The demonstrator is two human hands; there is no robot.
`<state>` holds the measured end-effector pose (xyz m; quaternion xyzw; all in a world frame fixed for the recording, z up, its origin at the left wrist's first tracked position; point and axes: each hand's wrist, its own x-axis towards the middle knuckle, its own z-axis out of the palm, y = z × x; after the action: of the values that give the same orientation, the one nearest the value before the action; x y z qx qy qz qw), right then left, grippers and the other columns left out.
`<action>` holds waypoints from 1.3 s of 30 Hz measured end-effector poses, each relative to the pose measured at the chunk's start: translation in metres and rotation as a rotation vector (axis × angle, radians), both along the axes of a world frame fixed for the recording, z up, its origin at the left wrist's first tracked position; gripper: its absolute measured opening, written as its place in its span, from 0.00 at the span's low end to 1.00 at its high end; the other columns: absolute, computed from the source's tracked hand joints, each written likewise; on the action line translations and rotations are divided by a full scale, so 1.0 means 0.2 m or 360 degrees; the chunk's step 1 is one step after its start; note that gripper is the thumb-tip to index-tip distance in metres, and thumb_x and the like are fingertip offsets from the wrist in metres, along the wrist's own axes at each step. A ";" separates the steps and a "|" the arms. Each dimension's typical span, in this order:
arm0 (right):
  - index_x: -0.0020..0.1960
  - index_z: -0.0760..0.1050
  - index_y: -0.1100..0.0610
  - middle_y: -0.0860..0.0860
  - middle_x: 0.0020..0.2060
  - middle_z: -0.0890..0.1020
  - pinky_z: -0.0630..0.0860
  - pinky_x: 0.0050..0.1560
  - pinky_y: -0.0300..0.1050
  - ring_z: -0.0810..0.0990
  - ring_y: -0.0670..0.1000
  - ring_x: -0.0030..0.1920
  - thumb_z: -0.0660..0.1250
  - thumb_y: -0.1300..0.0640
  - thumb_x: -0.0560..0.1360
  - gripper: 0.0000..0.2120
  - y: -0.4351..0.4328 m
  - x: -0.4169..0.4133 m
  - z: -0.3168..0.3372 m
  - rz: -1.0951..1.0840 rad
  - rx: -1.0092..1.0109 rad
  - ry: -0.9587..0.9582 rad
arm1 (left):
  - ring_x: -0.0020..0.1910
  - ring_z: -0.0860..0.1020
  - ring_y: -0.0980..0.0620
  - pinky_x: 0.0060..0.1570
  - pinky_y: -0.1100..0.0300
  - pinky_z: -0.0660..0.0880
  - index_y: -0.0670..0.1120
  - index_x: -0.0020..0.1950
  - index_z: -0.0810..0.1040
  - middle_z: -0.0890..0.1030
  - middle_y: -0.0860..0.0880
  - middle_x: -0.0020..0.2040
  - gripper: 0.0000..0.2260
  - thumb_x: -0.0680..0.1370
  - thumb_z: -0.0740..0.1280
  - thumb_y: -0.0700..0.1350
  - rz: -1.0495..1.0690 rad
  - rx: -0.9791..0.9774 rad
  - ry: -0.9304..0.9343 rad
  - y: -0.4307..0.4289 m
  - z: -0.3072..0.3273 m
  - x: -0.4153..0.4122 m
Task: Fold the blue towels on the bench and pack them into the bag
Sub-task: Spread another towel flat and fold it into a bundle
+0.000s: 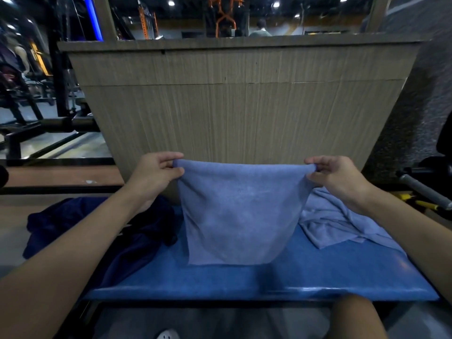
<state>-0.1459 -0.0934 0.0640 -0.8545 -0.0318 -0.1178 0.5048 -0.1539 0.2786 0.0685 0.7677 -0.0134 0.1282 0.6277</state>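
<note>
left hand (156, 173) grip pinches towel (238, 214) top-left corner | right hand (338, 177) grip pinches top-right corner | towel hangs stretched between them, lower edge on blue table (269, 282) | second towel (332, 221) crumpled right | dark bag (97, 231) left

Two blue towels (234, 216) (337, 221), one dark bag (80, 223), one bench (293, 277), two hands (151, 174) (337, 177).

We are looking from one head-worn camera, facing forward and down over the bench (244, 282), close above its near edge; beyond it we are facing the wooden panel (244, 106) squarely.
</note>
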 end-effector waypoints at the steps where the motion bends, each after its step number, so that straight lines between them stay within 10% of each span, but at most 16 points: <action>1: 0.59 0.78 0.62 0.66 0.45 0.82 0.78 0.52 0.59 0.78 0.54 0.41 0.68 0.67 0.75 0.12 0.01 0.00 0.00 -0.0009 -0.0094 -0.0049 | 0.45 0.78 0.52 0.45 0.71 0.76 0.39 0.64 0.76 0.81 0.43 0.49 0.17 0.76 0.68 0.30 0.0046 0.0125 -0.0045 0.01 -0.01 0.00; 8: 0.37 0.76 0.58 0.61 0.29 0.76 0.70 0.33 0.49 0.70 0.51 0.31 0.65 0.64 0.78 0.11 0.00 -0.02 0.03 -0.0028 -0.0476 -0.0222 | 0.40 0.80 0.52 0.46 0.60 0.75 0.44 0.52 0.83 0.84 0.47 0.42 0.08 0.74 0.74 0.38 0.0241 0.0626 -0.0229 0.08 -0.03 0.00; 15: 0.34 0.73 0.63 0.56 0.26 0.72 0.64 0.28 0.39 0.67 0.49 0.28 0.63 0.65 0.78 0.13 -0.02 -0.05 0.05 -0.0018 -0.0522 -0.0241 | 0.32 0.76 0.63 0.34 0.74 0.69 0.43 0.45 0.83 0.81 0.49 0.37 0.02 0.76 0.71 0.38 0.0248 0.0784 -0.0312 0.06 -0.01 -0.02; 23: 0.43 0.80 0.62 0.53 0.32 0.80 0.72 0.32 0.31 0.74 0.39 0.29 0.68 0.61 0.77 0.06 -0.10 -0.14 0.09 0.0160 -0.0060 0.0077 | 0.25 0.74 0.56 0.25 0.65 0.71 0.38 0.49 0.80 0.78 0.46 0.31 0.05 0.79 0.68 0.40 -0.0079 0.0047 0.0244 0.06 0.03 -0.08; 28: 0.43 0.78 0.65 0.55 0.27 0.74 0.66 0.31 0.42 0.69 0.50 0.30 0.68 0.59 0.77 0.08 -0.14 -0.14 0.08 0.0145 -0.0011 0.0172 | 0.24 0.76 0.54 0.23 0.64 0.74 0.38 0.49 0.79 0.77 0.42 0.33 0.05 0.79 0.67 0.41 -0.0148 0.0041 0.0435 0.03 0.04 -0.10; 39: 0.47 0.76 0.69 0.60 0.40 0.83 0.81 0.46 0.48 0.83 0.53 0.41 0.65 0.63 0.79 0.08 -0.04 -0.04 0.01 -0.0028 0.0147 -0.0152 | 0.41 0.84 0.46 0.46 0.57 0.82 0.43 0.48 0.79 0.83 0.40 0.44 0.03 0.80 0.66 0.39 0.0039 -0.0180 -0.0072 -0.05 -0.07 0.03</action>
<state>-0.1548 -0.1010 0.0651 -0.8239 -0.0428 -0.1644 0.5406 -0.1473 0.2689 0.0548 0.7280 -0.0109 0.1536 0.6680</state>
